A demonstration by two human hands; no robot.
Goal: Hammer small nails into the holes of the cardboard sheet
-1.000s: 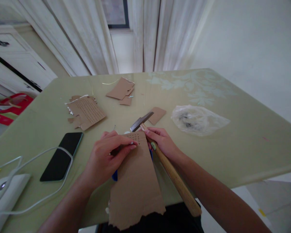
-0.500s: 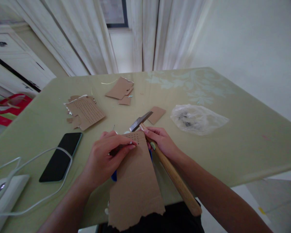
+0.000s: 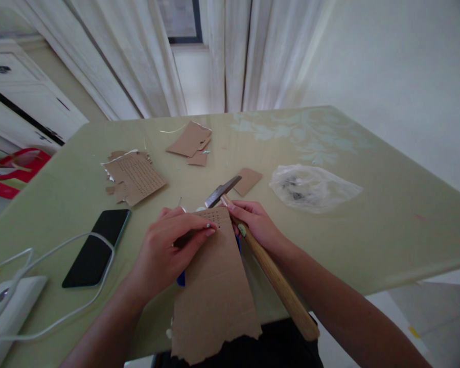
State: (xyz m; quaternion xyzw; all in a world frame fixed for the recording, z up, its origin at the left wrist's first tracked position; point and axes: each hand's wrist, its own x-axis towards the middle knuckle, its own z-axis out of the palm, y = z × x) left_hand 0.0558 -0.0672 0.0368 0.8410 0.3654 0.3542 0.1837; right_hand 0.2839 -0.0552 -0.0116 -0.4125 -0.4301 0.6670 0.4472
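Note:
My left hand (image 3: 176, 245) pinches a nail (image 3: 208, 225) by its head, over the far end of a piece of cardboard (image 3: 216, 291). Rows of small holes mark that end of the cardboard, and its near edge is torn. My right hand (image 3: 255, 222) is closed round the upper handle of a hammer (image 3: 276, 278), and its fingers also touch the cardboard's right corner. The hammer head points away from me, past the cardboard. Something blue shows beneath the cardboard on both sides, mostly hidden. Another nail (image 3: 180, 200) stands just beyond my left hand.
Punched cardboard (image 3: 136, 176) and other cardboard pieces (image 3: 189, 140) lie farther back. One small piece (image 3: 248, 181) is near the hammer head. At right sits a clear plastic bag (image 3: 314, 189) with dark bits. A phone (image 3: 96, 248), white cable and power strip (image 3: 15, 312) occupy the left.
Almost nothing differs. The nail head between my left fingers has shifted very slightly; my right hand and the hammer stay where they were.

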